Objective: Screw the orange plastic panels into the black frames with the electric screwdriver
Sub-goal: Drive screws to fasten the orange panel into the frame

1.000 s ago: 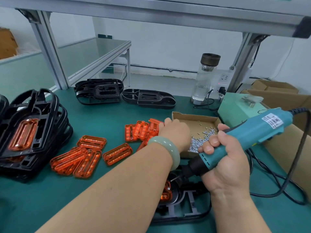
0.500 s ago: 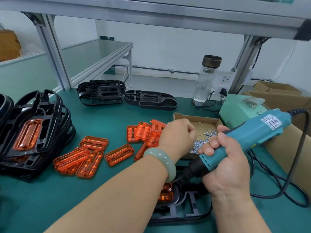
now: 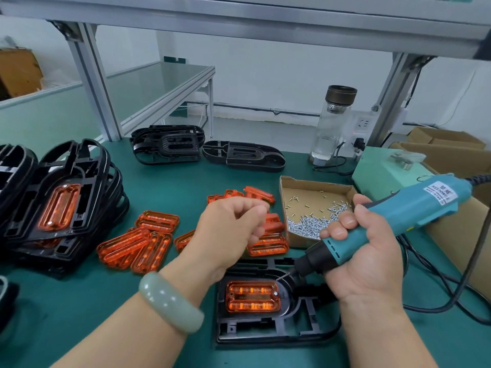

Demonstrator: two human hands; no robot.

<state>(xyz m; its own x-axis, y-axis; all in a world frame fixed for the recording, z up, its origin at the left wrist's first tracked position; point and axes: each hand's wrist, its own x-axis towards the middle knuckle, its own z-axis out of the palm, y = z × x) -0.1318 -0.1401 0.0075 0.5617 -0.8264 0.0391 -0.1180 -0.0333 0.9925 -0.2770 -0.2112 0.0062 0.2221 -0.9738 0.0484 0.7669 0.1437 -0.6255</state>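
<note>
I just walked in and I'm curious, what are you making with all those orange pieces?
The right hand grips the blue electric screwdriver, its tip pointing at a corner of an orange panel seated in the black frame. The left hand hovers with curled fingers near the box of screws; whether it holds a screw is too small to tell. Loose panels lie nearby, and finished frames are stacked at the left.

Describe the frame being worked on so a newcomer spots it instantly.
On the green bench top, look to the near edge, below the cardboard screw box. One black frame lies flat there, an orange panel seated in it. Unlike the stacked frames at left, it has the electric screwdriver aimed at its panel's corner.
</note>
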